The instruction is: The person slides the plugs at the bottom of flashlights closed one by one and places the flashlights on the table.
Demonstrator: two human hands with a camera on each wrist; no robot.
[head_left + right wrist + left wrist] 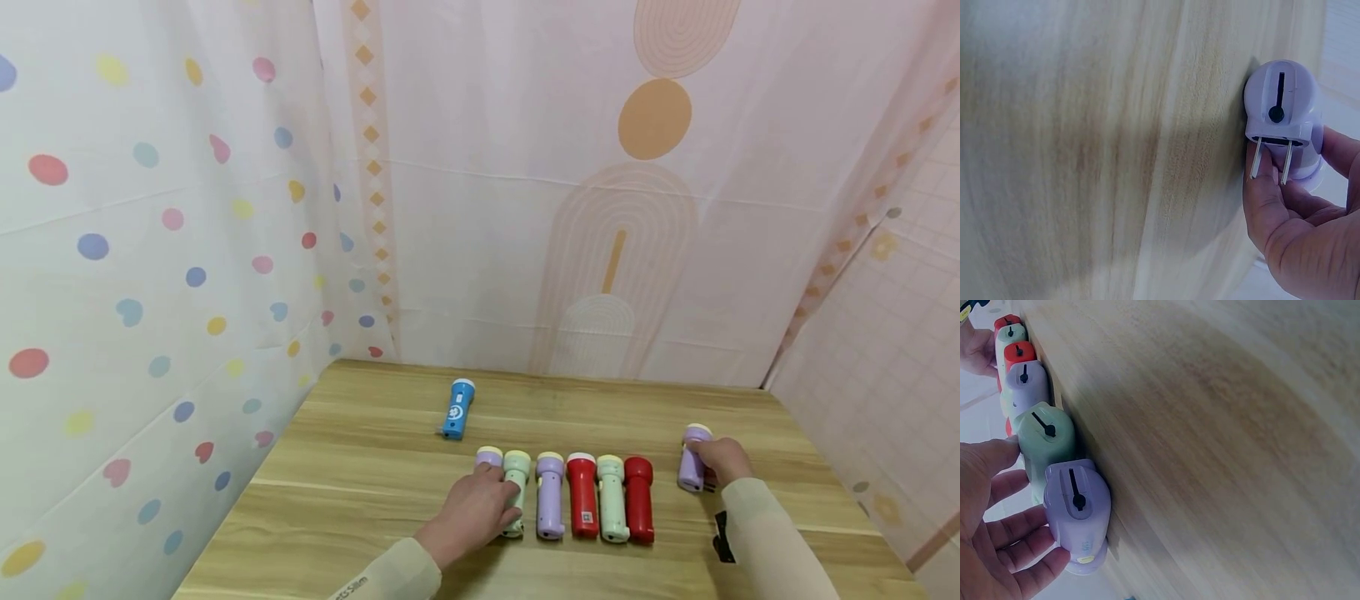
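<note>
My left hand (pixel 474 512) lies over the left end of a row of flashlights. Its thumb and index finger are about a pale green flashlight (pixel 1047 434), and the other fingertips touch the purple flashlight (pixel 1079 494) beside it. My right hand (pixel 1310 231) grips another purple flashlight (pixel 1282 94) on the right side of the table. Two metal plug prongs stick out of this flashlight's end, between the fingers. Its pale yellow head points toward the far side of the table.
Right of my left hand, the row continues with a purple flashlight (pixel 550 496), a red one with a white rim (pixel 582 496), a pale green one (pixel 612 500) and an all-red one (pixel 639 500). A blue flashlight (pixel 457 410) lies farther back. Patterned curtains (pixel 480 250) border the wooden table.
</note>
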